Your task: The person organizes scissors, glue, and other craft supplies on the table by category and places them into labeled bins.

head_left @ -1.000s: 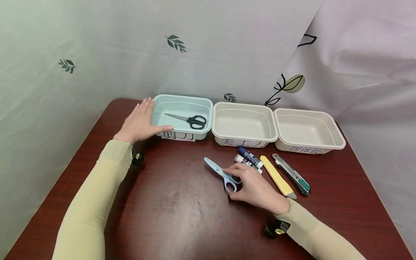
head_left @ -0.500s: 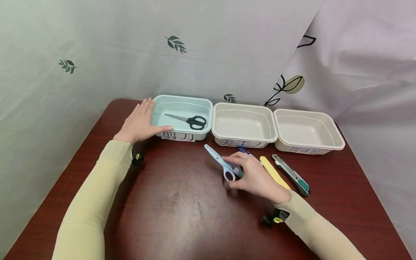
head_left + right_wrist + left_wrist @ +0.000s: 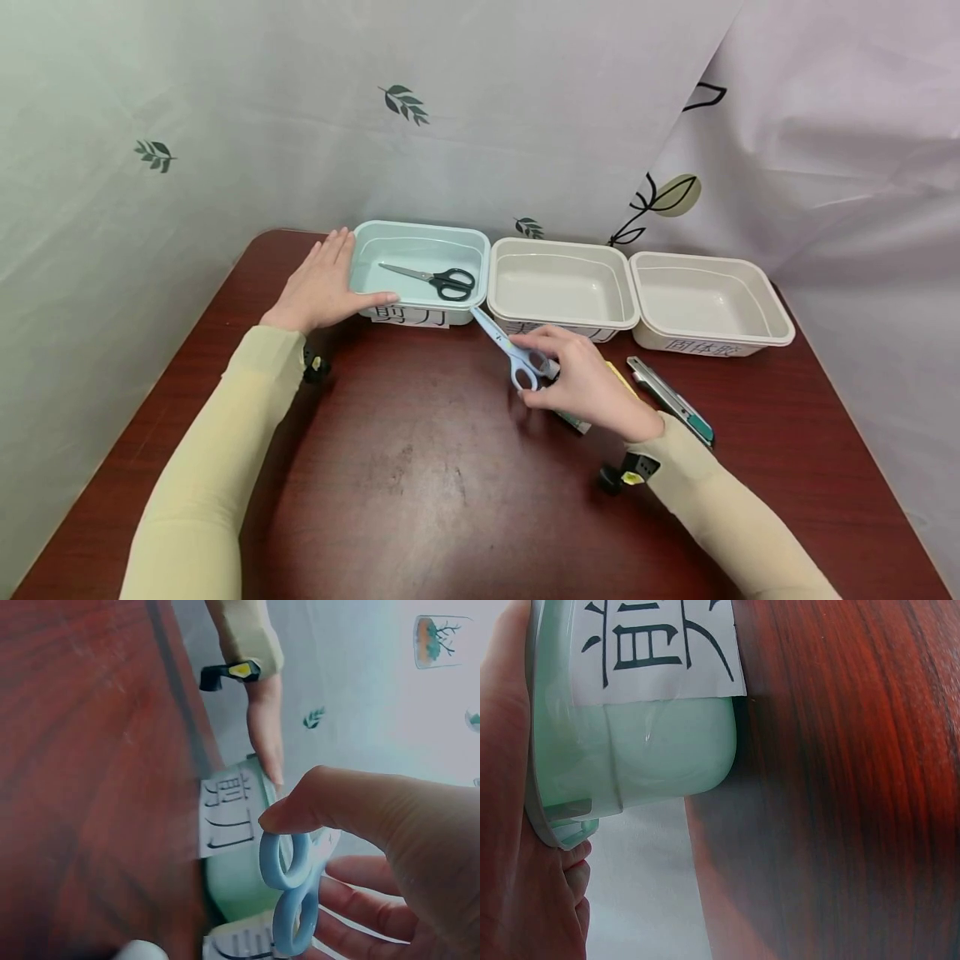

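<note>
Light blue scissors (image 3: pixel 517 360) are pinched at the handles between thumb and fingers of the right hand (image 3: pixel 588 387); their tip points at the front right corner of the blue-green bin (image 3: pixel 423 227). In the right wrist view the handle loops (image 3: pixel 289 874) show beside the thumb. The left hand (image 3: pixel 318 283) lies with straight fingers along the bin's left rim, thumb over its front edge; the left wrist view shows the hand (image 3: pixel 510 825) against the bin's side (image 3: pixel 660 750). Black-handled scissors (image 3: pixel 450 283) lie inside that bin.
Two beige bins, the middle one (image 3: pixel 562 321) and the right one (image 3: pixel 712 333), stand right of the blue-green one. A green and grey cutter (image 3: pixel 671 400) lies front right; a yellow cutter (image 3: pixel 621 377) is partly behind the right hand. A curtain (image 3: pixel 300 100) hangs behind.
The right hand has lifted the light blue scissors and moved them away from the wearer, up to the blue-green bin's front right corner. The left hand has stayed in place.
</note>
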The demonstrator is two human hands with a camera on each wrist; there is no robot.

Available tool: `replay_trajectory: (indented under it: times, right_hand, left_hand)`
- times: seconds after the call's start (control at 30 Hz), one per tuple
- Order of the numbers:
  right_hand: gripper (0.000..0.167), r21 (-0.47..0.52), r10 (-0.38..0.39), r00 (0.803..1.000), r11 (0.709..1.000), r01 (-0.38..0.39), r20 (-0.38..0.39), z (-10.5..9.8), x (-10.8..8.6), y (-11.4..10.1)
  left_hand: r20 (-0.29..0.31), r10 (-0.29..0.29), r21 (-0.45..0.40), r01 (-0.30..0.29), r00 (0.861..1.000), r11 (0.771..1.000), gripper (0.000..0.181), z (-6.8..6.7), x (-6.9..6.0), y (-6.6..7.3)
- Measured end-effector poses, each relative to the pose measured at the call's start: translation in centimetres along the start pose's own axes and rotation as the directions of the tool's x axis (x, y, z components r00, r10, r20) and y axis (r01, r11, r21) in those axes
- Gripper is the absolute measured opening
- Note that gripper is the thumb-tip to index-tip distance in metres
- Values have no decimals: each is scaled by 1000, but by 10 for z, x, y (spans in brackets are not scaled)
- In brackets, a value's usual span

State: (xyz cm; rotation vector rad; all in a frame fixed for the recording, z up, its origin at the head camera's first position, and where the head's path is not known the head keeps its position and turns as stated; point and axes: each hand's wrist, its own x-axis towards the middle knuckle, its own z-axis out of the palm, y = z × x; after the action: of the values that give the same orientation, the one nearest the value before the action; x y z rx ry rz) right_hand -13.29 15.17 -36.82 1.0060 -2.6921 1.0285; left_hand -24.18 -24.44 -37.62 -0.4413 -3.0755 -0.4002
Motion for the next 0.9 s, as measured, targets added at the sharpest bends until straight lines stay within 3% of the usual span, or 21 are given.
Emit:
replay_trajectory:
  times: [0.43,0.9]
  right_hand:
    - [66,24,26,999,999,-25,-46,-21,40,-6]
    - [65,25,-1,995,1000,4,-97,-36,72,-4]
  left_hand:
    - [0,3,12,-3,1000,1000,128,0,1,-1]
    - [19,9,80,-10,1000,997,127,-2,2,-1]
